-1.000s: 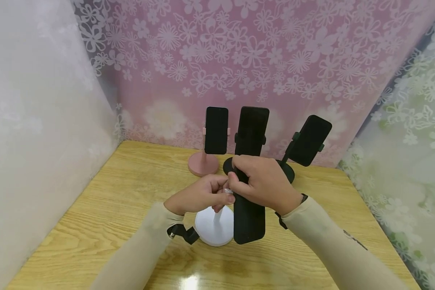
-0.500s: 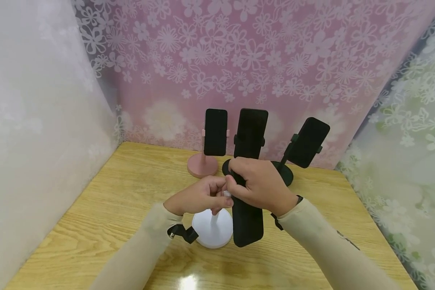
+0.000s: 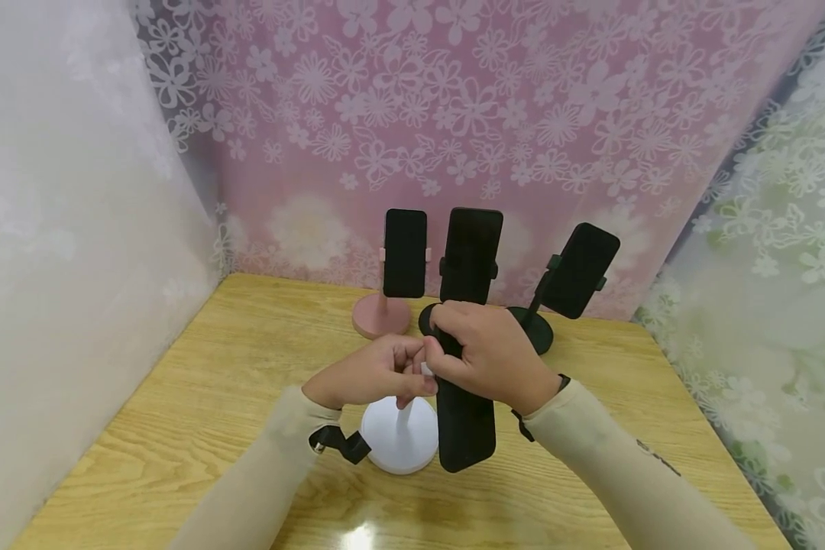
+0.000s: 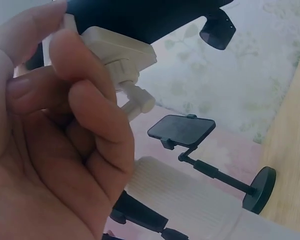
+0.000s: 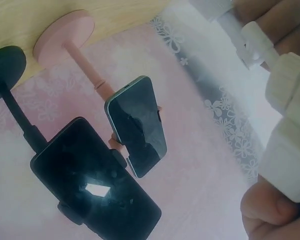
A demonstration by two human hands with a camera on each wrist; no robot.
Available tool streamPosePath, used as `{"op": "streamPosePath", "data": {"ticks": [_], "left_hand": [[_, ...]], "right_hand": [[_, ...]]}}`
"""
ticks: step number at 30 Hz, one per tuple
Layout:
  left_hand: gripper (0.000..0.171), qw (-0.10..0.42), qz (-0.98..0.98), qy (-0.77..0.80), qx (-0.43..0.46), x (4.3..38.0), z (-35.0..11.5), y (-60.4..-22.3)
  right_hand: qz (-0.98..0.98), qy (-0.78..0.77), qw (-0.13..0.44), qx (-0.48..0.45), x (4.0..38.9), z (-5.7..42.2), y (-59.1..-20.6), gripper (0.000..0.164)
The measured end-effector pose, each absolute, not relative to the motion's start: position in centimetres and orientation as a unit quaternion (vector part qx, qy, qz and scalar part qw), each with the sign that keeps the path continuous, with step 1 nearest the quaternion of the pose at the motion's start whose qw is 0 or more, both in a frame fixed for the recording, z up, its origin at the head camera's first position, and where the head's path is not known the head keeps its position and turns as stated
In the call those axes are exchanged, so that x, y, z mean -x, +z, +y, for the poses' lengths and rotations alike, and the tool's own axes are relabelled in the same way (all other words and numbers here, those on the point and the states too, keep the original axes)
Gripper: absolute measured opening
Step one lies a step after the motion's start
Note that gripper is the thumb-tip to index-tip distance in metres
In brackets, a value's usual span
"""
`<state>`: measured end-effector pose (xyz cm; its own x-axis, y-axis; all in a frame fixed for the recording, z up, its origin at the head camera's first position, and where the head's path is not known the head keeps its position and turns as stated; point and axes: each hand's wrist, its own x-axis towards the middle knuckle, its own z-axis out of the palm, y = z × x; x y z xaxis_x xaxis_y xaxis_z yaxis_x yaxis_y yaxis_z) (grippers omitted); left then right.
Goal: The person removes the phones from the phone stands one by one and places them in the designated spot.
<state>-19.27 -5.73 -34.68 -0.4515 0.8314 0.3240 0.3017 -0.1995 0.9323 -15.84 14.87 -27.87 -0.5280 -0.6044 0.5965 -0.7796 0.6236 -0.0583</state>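
A white phone stand with a round base (image 3: 399,437) stands on the table at the front, in the middle of the head view. At its top my left hand (image 3: 371,374) grips the white clamp (image 4: 120,47), its fingers curled. A black phone (image 3: 466,431) lies along the clamp, and my right hand (image 3: 491,351) holds it from above, fingers bent over it. The ball joint (image 4: 137,100) shows below the clamp in the left wrist view. In the right wrist view, the right thumb (image 5: 265,202) is close to the white clamp. The fingers hide part of the clamp.
Behind the hands stand a pink phone stand (image 3: 381,315), a black one with a phone (image 3: 471,252), and a dark green one (image 3: 536,332), each bearing a phone. A floral curtain (image 3: 467,99) hangs behind the wooden table (image 3: 247,344).
Everything in the head view has drifted slightly left, and the hands and stands sit a little lower. Both hands keep the same hold on the clamp and the phone.
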Motion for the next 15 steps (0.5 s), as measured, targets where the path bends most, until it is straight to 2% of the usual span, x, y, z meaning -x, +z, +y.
{"op": "streamPosePath", "data": {"ticks": [6, 11, 15], "left_hand": [[0.035, 0.221, 0.617, 0.597, -0.463, 19.16, -5.91, -34.6], [0.039, 0.205, 0.631, 0.587, -0.464, 19.03, -5.92, -34.47], [0.033, 0.186, 0.639, 0.58, -0.471, 18.93, -5.77, -34.44]], "right_hand": [[-0.845, 0.169, 0.306, -0.404, 15.61, 14.91, -28.29, 0.009], [-0.832, 0.19, 0.324, -0.409, 15.7, 14.98, -28.66, 0.009], [-0.826, 0.198, 0.328, -0.413, 15.85, 15.01, -28.72, 0.009]]}}
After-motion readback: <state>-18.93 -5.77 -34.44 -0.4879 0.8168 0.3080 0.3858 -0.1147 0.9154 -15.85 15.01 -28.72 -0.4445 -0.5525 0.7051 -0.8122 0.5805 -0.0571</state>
